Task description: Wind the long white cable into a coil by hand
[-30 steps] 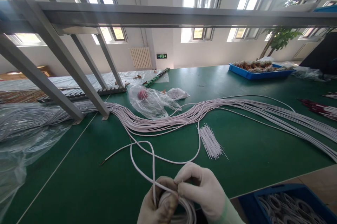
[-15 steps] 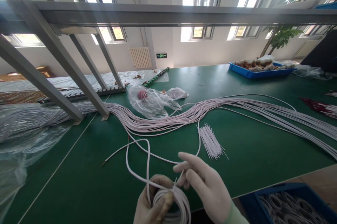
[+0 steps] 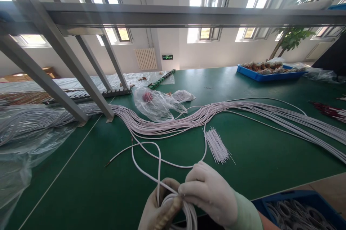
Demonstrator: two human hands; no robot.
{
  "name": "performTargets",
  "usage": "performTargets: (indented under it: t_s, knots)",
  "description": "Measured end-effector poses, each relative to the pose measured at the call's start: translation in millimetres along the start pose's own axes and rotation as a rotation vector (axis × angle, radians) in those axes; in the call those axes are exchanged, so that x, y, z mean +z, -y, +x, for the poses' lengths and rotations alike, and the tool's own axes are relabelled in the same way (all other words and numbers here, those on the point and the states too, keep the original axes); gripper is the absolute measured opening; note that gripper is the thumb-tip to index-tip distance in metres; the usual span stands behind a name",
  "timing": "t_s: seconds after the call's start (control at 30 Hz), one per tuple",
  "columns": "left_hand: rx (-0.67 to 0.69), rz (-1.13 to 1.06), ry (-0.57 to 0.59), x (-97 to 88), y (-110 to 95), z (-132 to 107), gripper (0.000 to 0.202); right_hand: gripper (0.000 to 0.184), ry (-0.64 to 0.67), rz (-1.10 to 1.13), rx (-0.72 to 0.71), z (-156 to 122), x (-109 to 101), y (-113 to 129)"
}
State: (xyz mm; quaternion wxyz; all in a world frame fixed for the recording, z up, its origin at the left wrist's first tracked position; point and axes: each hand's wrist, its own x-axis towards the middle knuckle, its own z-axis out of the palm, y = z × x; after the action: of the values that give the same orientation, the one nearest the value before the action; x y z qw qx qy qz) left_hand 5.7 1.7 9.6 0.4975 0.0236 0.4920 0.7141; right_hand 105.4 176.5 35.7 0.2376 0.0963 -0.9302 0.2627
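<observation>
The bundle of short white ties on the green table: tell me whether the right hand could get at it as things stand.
Probably yes. The bundle of short white ties lies on open table just beyond the right hand, with only one thin cable crossing between. But the hand is pinching the cable coil.

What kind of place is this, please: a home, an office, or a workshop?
Most likely a factory workshop for wire assembly. A long green workbench carries a big bundle of white cables, blue bins hold parts, and gloved hands coil a cable.
</observation>
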Motion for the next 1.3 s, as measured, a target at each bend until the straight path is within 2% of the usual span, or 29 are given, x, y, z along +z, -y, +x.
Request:
performTargets:
  t_s: [0.1, 0.17, 0.23, 0.27, 0.4, 0.47, 0.53, 0.57, 0.63, 0.7, 0.77, 0.83, 0.93, 1.0, 1.03, 1.13, 1.2, 1.27, 1.3]
  knots:
    - [-0.02, 0.034, 0.001, -1.9, 1, 3, 0.047, 0.029, 0.093, -0.058, -0.046, 1, 5, -6]
    - [-0.009, 0.074, 0.015, -1.3, -1, 3, 0.054, 0.014, 0.05, -0.153, 0.052, 0, 10, -8]
    - [-0.003, 0.111, 0.028, 1.4, -5, 2, 0.063, 0.008, -0.01, -0.199, 0.156, 0, 12, -8]
    - [-0.016, 0.118, 0.025, 3.5, -9, 0, 0.069, 0.007, 0.002, -0.199, 0.142, 1, 9, -7]
    - [-0.133, 0.112, 0.011, 13.4, -27, -9, 0.107, 0.014, 0.286, -0.246, -0.238, 9, -14, -3]
    - [-0.16, 0.155, 0.006, 17.4, -32, -12, 0.116, 0.02, 0.322, -0.242, -0.265, 11, -20, -1]
    - [-0.123, 0.27, -0.024, 20.4, -31, -13, 0.12, 0.022, 0.269, -0.102, -0.1, 11, -17, -1]
    - [-0.068, 0.368, -0.056, 21.5, -27, -13, 0.117, 0.023, 0.253, 0.014, 0.068, 10, -11, -2]
    - [0.113, 0.624, -0.154, 22.4, -16, -9, 0.099, 0.026, 0.273, 0.268, 0.475, 7, 2, -4]
    - [0.278, 0.836, -0.253, 21.0, -5, -5, 0.077, 0.027, 0.333, 0.441, 0.77, 6, 14, -8]
    - [0.323, 0.878, -0.28, 17.4, 2, -2, 0.072, 0.026, 0.356, 0.506, 0.85, 6, 18, -11]
    - [0.238, 0.813, -0.229, 12.6, 0, -1, 0.085, 0.025, 0.324, 0.524, 0.822, 5, 12, -13]
    - [0.1, 0.625, -0.162, 6.8, -12, -5, 0.113, 0.009, 0.229, 0.578, 0.701, 4, -5, -18]
    - [0.058, 0.49, -0.149, 5.7, -19, -9, 0.124, 0.033, 0.169, 0.572, 0.527, 3, -13, -22]
    - [0.042, 0.43, -0.139, 6.2, -21, -11, 0.125, 0.038, 0.151, 0.543, 0.417, 3, -15, -24]
    - [0.003, 0.348, -0.109, 10.5, -26, -15, 0.118, 0.023, 0.166, 0.34, 0.084, 5, -14, -26]
    - [-0.014, 0.358, -0.108, 14.3, -27, -16, 0.113, 0.034, 0.184, 0.192, -0.076, 8, -11, -23]
    - [0.001, 0.425, -0.125, 17.5, -27, -17, 0.113, 0.033, 0.201, 0.12, -0.109, 10, -8, -16]
    - [0.021, 0.491, -0.139, 18.8, -26, -17, 0.111, 0.028, 0.201, 0.123, -0.04, 11, -6, -13]
